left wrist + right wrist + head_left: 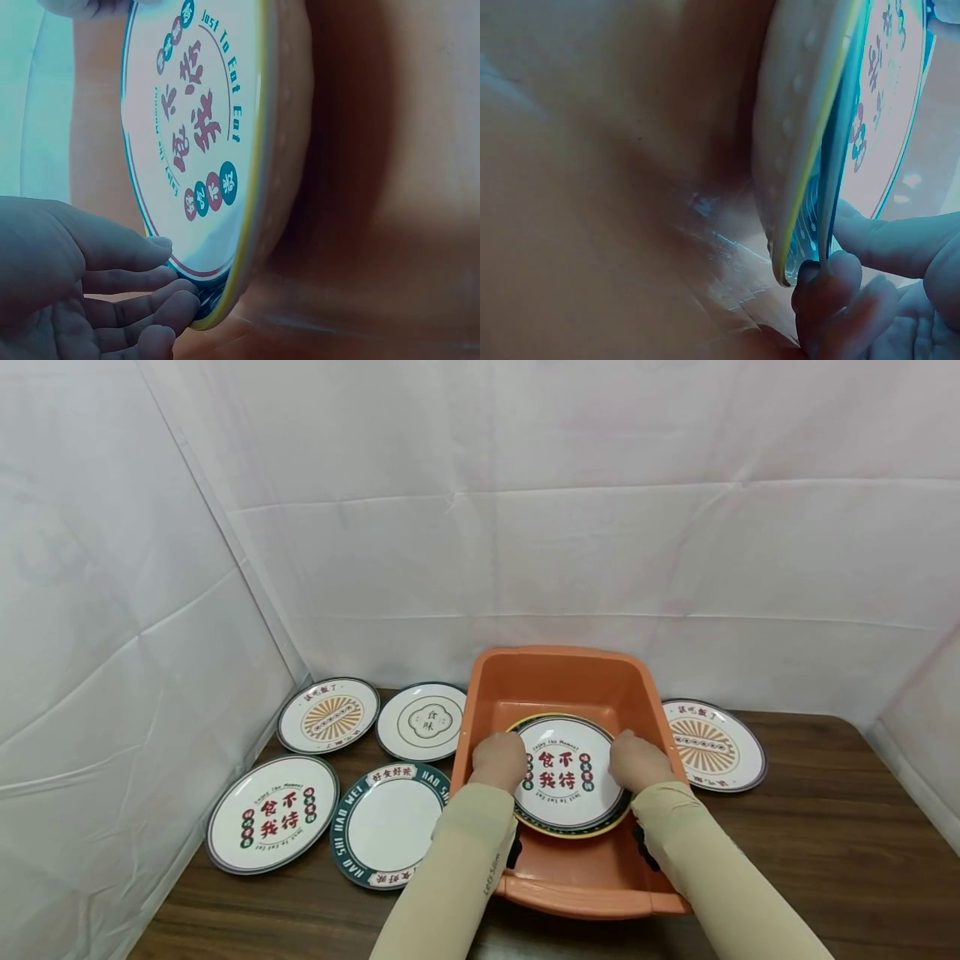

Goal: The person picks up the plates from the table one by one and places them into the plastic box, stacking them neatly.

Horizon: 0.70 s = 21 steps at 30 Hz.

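Observation:
Inside an orange plastic basin [525, 860] lies a white plate with red characters [558, 802], on top of a yellow-rimmed plate [573, 835]. My left hand [500, 762] pinches the white plate's left rim, thumb on its face and fingers at the edge. On the opposite side, my right hand [637, 762] holds the same plate's rim. The right wrist view shows the thumb over the white plate [896, 142] and curled fingertips [847, 274] under its edge. A narrow gap there separates its rim from the yellow-rimmed plate [787, 150].
Left of the basin lie a red-lettered plate [232, 835], a green-rimmed plate [393, 822], a sunburst plate [330, 718] and a plate with a small emblem [405, 722]. Another sunburst plate [720, 747] sits right of the basin. White cloth [570, 560] hangs behind the wooden table [825, 827].

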Available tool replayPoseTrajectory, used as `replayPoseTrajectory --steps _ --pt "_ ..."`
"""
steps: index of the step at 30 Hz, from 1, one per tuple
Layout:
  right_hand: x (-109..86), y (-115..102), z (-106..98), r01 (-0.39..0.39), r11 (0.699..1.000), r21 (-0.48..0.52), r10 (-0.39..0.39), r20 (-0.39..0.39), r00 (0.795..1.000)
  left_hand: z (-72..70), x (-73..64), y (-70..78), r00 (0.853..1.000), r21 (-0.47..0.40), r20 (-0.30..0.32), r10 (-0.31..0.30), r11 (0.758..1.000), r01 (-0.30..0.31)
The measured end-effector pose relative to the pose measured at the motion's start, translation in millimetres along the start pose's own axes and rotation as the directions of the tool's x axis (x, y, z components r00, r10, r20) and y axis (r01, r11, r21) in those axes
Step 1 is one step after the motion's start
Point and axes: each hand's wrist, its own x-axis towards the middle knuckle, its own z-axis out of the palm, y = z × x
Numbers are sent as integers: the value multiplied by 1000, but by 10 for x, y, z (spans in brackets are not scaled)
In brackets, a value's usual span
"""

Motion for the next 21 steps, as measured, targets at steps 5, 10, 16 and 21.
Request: replayPoseTrajectory --steps 5,10,16,21 --pt "6 -8 13 -2 1000 -16 2 -1 1000 -13 -22 1 1000 20 7 0 1000 0" --pt "-10 -15 15 11 1000 -18 -11 -18 1000 -19 -29 9 1000 28 5 -1 1000 1" --pt "-45 -20 15 12 1000 14 -11 -50 999 -7 -16 15 1000 45 3 5 999 -6" --pt "-66 -35 14 -3 999 42 6 -60 998 8 -16 3 1000 54 10 15 998 -15"
